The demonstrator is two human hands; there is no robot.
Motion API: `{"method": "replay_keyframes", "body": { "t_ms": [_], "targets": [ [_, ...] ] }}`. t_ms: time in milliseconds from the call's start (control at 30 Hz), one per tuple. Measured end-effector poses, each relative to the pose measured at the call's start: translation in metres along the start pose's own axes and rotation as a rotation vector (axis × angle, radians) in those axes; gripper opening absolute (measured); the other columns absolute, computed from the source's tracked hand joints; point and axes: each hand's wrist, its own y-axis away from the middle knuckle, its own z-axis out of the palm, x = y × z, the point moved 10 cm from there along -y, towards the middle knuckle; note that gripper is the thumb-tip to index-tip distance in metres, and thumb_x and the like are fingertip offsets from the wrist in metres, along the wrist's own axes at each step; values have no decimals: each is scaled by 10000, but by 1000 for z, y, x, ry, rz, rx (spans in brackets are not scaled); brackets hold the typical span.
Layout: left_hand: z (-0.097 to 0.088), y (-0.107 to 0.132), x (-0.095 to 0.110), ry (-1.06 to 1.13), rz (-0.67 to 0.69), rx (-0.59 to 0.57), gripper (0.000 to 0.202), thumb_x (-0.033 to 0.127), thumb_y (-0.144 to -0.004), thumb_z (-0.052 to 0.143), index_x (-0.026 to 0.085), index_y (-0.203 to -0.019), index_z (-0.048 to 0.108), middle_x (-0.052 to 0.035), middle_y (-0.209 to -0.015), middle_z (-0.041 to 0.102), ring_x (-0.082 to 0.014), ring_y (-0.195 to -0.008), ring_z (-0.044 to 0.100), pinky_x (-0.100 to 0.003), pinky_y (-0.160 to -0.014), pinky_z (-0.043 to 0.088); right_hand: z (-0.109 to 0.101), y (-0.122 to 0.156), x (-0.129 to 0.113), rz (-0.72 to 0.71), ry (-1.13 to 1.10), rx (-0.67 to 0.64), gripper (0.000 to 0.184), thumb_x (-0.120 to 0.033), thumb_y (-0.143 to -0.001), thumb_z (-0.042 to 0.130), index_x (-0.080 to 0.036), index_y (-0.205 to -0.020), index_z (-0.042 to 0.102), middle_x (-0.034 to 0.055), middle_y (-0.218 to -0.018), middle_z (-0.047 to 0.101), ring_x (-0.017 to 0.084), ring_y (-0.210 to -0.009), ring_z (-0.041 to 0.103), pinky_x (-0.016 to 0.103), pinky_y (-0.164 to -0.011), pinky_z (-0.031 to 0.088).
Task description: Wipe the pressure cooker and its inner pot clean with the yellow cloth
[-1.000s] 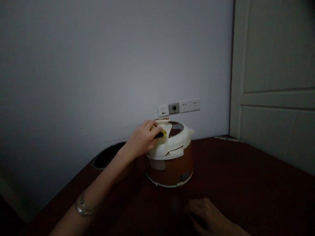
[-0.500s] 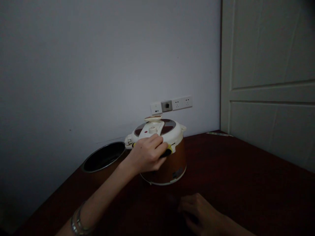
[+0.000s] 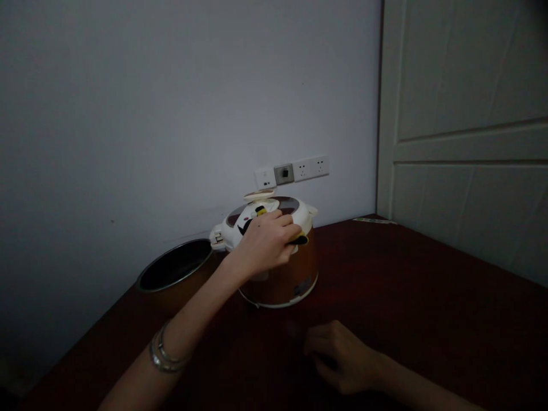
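Observation:
A pressure cooker (image 3: 285, 279) with a brown body and a white lid (image 3: 305, 214) stands upright on the dark red table. My left hand (image 3: 270, 240) is over the near side of the lid, closed on a yellow-and-black cloth (image 3: 300, 239). Parts of the cloth stick out on both sides of the fingers and lie against the lid; its full shape is hidden. Low in front of the cooker, my right hand (image 3: 336, 355) is at the tabletop with its fingers curled in. I see nothing in it, and it is apart from the cooker.
Left of the cooker stands an uncovered pot (image 3: 173, 294) with a dark inside. Wall sockets (image 3: 310, 168) are behind the cooker. A thin pale strip (image 3: 374, 220) lies at the table's back edge, near a white panelled door (image 3: 462, 154).
My left hand has moved up and slightly right across the lid with the cloth, uncovering more of the cooker's front. My right hand stays curled near the table. The view has shifted slightly.

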Motion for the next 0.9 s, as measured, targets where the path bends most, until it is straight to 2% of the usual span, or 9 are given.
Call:
{"method": "replay_keyframes", "body": {
  "t_ms": [100,200,300,367,433,500,700,800,900],
  "targets": [
    [0,4,23,123,90,-96,143,221,-821,514,175,-842,647,-49,-829,627,-179,-778,547,-302,-651,393,-5,0,10,61,-111,67,245,-129,-715,472,-185,-898,624,40,-825,654,157,-717,596,265,-637,422],
    [-2,2,41,271,151,-159,151,245,-829,522,179,-874,650,-37,-853,623,-159,-753,555,-282,-619,392,-29,5,38,246,-334,330,227,-155,-773,450,-183,-935,607,38,-829,646,142,-710,580,271,-656,451],
    [-11,0,35,420,58,-95,163,238,-830,544,184,-932,659,-36,-920,607,-156,-809,562,-277,-675,422,-60,20,64,391,-603,647,339,-255,-812,500,-190,-1144,514,50,-903,625,132,-693,569,265,-624,473],
    [-14,5,29,547,-12,-43,165,250,-833,563,195,-946,670,-33,-935,587,-146,-825,558,-271,-717,439,-78,22,60,333,-734,746,528,-312,-798,574,-223,-1291,406,86,-1098,595,165,-853,606,302,-729,506],
    [-13,13,28,668,-55,-22,162,274,-831,588,212,-950,679,-22,-907,570,-135,-817,552,-263,-727,449,-91,19,45,237,-815,748,649,-342,-783,632,-263,-1360,345,102,-1298,507,216,-1101,559,371,-913,474],
    [-6,20,36,753,-69,-45,165,305,-830,605,219,-948,682,-9,-861,562,-126,-786,549,-253,-701,452,-94,17,28,205,-877,726,639,-343,-771,670,-281,-1339,384,88,-1356,480,233,-1211,500,410,-1007,420],
    [13,28,53,727,-87,-118,236,398,-860,566,189,-925,656,-23,-857,628,-142,-760,583,-277,-684,471,-77,18,8,291,-964,733,389,-364,-760,688,-239,-1104,557,67,-1116,657,224,-1044,626,386,-900,513],
    [1,33,36,700,-125,2,303,397,-855,577,207,-1087,620,-46,-1005,667,-178,-903,612,-333,-805,487,-85,28,25,333,-909,777,360,-380,-739,690,-221,-1038,569,54,-1032,678,227,-978,649,367,-849,532],
    [-28,49,-3,640,-231,269,232,345,-863,571,201,-1031,642,-47,-1029,669,-181,-959,612,-355,-869,484,-108,45,69,425,-767,899,335,-386,-715,677,-198,-966,561,57,-974,683,233,-933,655,359,-814,536]
  ]
}}
